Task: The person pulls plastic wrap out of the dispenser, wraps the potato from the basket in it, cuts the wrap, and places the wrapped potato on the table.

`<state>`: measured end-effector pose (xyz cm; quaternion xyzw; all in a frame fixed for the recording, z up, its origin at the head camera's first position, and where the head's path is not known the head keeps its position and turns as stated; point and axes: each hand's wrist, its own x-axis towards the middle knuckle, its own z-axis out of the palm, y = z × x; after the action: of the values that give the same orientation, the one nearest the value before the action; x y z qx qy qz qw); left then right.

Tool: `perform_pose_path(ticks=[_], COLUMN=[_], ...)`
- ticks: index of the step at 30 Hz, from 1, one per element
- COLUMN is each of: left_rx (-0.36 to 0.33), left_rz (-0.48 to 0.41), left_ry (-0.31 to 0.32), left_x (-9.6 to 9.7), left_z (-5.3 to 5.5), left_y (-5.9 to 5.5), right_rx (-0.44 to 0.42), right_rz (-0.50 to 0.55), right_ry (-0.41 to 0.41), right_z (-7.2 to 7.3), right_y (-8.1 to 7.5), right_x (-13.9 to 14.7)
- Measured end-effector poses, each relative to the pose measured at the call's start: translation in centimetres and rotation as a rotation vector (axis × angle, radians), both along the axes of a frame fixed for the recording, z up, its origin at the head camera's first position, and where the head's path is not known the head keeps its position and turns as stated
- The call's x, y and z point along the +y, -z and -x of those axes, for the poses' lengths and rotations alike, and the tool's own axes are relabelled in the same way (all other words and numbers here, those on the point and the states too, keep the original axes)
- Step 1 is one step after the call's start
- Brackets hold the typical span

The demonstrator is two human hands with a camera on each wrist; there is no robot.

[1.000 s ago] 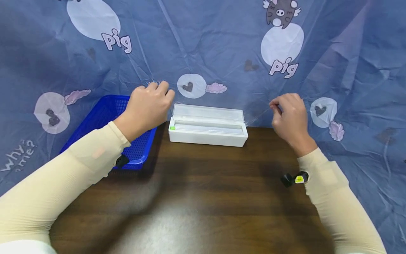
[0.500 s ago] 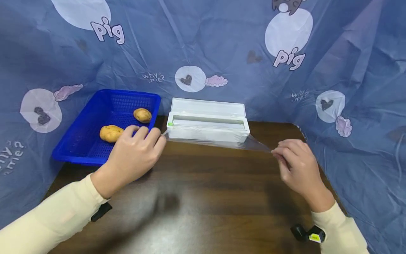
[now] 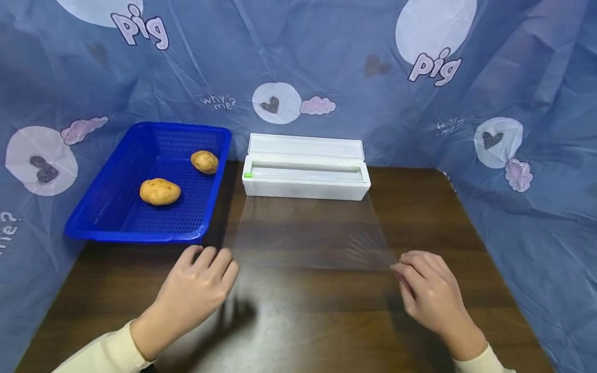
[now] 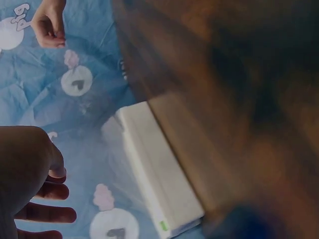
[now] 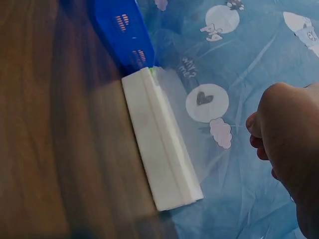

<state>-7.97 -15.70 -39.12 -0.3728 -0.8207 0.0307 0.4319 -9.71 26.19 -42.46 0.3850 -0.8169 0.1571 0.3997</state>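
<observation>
A sheet of clear plastic wrap (image 3: pixel 308 233) stretches toward me from the white wrap dispenser box (image 3: pixel 305 187), whose lid stands raised at the back. My left hand (image 3: pixel 193 292) pinches the sheet's near left corner between thumb and index finger; the other fingers are spread in the left wrist view. At the near right corner my right hand (image 3: pixel 431 292) pinches the film, and fine creases fan out from its fingertips. The sheet's near edge runs nearly straight between both hands, over the table. A small green piece sits at the box's left end.
Left of the box stands a blue plastic basket (image 3: pixel 135 237) holding two potatoes, one potato (image 3: pixel 160 192) near its middle and another potato (image 3: pixel 204 161) by its right wall. A blue printed cloth (image 3: pixel 326 62) hangs behind the dark wooden table (image 3: pixel 298 321).
Both hands have come down and toward me from above the box, drawing out a longer sheet of wrap. The potatoes, earlier hidden behind the left arm, now show fully.
</observation>
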Motion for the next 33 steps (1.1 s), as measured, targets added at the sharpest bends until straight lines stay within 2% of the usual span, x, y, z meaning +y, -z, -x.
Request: perform_pose_path(ticks=[7, 12, 15, 19, 21, 26, 33], left_rx=[-0.042, -0.116, -0.154, -0.201, -0.227, -0.247, -0.248], left_rz=[-0.001, 0.077, 0.11, 0.162, 0.218, 0.315, 0.314], left_ry=[-0.02, -0.048, -0.032, -0.005, -0.009, -0.002, 0.009], left_x=[-0.1, -0.1, 0.1, 0.5, 0.6, 1.0, 1.6], left_z=[-0.2, -0.3, -0.2, 0.0, 0.1, 0.6, 1.2], left_y=[2.5, 4.6, 5.8, 7.1, 7.6, 8.8, 10.4], right_rx=[-0.045, -0.05, -0.044, -0.089, -0.125, -0.163, -0.158], right_rz=[0.023, 0.047, 0.051, -0.006, -0.046, -0.13, -0.166], right_ry=[0.027, 0.017, -0.005, -0.008, 0.002, 0.02, 0.028], right_z=[-0.1, -0.6, -0.7, -0.7, -0.6, -0.1, 0.5], right_y=[2.3, 4.4, 5.6, 7.2, 7.8, 9.3, 10.6], right_x=[-0.2, -0.4, -0.4, -0.3, -0.2, 0.1, 0.4])
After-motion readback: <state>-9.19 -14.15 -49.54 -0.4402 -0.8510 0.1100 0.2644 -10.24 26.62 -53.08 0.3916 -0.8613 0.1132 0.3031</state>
